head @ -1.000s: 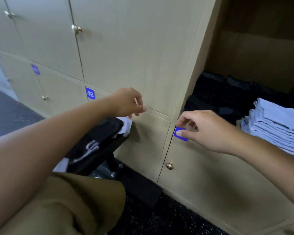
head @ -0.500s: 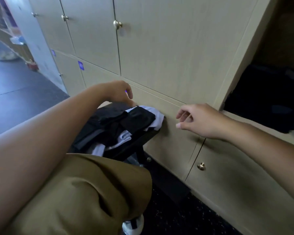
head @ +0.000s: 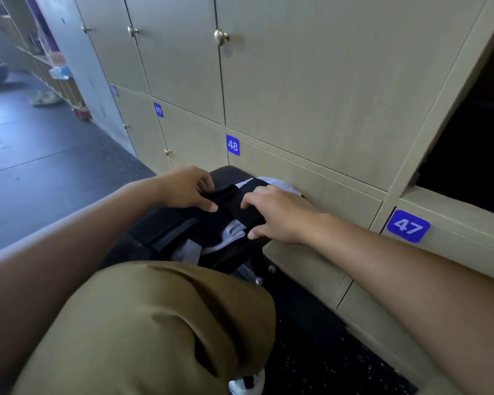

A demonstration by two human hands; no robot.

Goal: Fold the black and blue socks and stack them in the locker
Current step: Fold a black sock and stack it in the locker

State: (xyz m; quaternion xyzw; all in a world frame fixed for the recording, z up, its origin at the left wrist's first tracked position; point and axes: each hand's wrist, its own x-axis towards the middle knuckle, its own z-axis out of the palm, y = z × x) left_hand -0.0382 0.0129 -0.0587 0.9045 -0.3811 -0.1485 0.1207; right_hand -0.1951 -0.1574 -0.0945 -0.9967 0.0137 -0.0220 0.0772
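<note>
Head view. Both hands sit at centre frame over a heap of socks (head: pixel 226 238) piled on a dark stool (head: pixel 228 171) just in front of the locker wall. The heap is mostly black with pale blue-grey pieces showing at its middle and far edge.

Left hand (head: pixel 187 188): fingers curled down, thumb and fingers pinching a black sock (head: pixel 221 195) at the top of the heap.

Right hand (head: pixel 274 213): fingers bent and spread, tips pressing onto the black fabric just right of the left hand; whether it actually grips anything, cannot tell.

Open locker (head: pixel 468 155) at the right edge of the frame, above the blue tag 47 (head: pixel 408 226); its inside is dark, contents unreadable. Tag 48 (head: pixel 233 144) sits on the closed door just above the stool. Khaki-clad knee (head: pixel 154 323) fills lower centre. Dark floor (head: pixel 40 166) on the left.
</note>
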